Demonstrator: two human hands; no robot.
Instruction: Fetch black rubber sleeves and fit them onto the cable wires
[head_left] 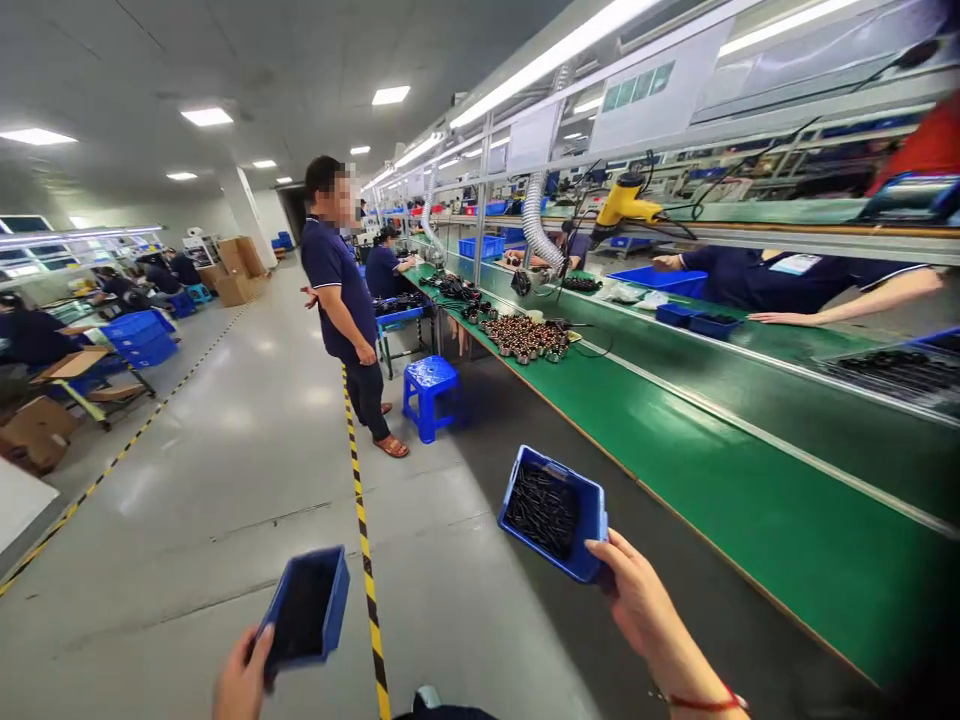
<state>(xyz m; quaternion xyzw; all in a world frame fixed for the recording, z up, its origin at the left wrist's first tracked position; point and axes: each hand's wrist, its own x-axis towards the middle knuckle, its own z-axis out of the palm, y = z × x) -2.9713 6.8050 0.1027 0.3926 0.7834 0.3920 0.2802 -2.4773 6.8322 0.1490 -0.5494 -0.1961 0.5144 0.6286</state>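
Note:
My left hand (244,672) grips the near edge of a small blue bin (335,605), thumb over the rim. Dark contents fill that bin, too blurred to make out. In my right hand (634,585) is a second blue bin (592,535), held at its near right corner and tilted. Many thin black pieces (541,510) lie inside it; their exact kind is unclear. Both bins hang in the air above the floor, apart from each other. The right one is close to the edge of the green workbench (675,430).
A person (341,270) stands ahead beside a blue stool (431,395). Copper-coloured round parts (525,335) are heaped on the bench. A yellow heat gun (626,203) hangs above it. Co-workers sit across the bench. Yellow-black tape (360,500) marks the floor. Blue crates (139,335) stand left.

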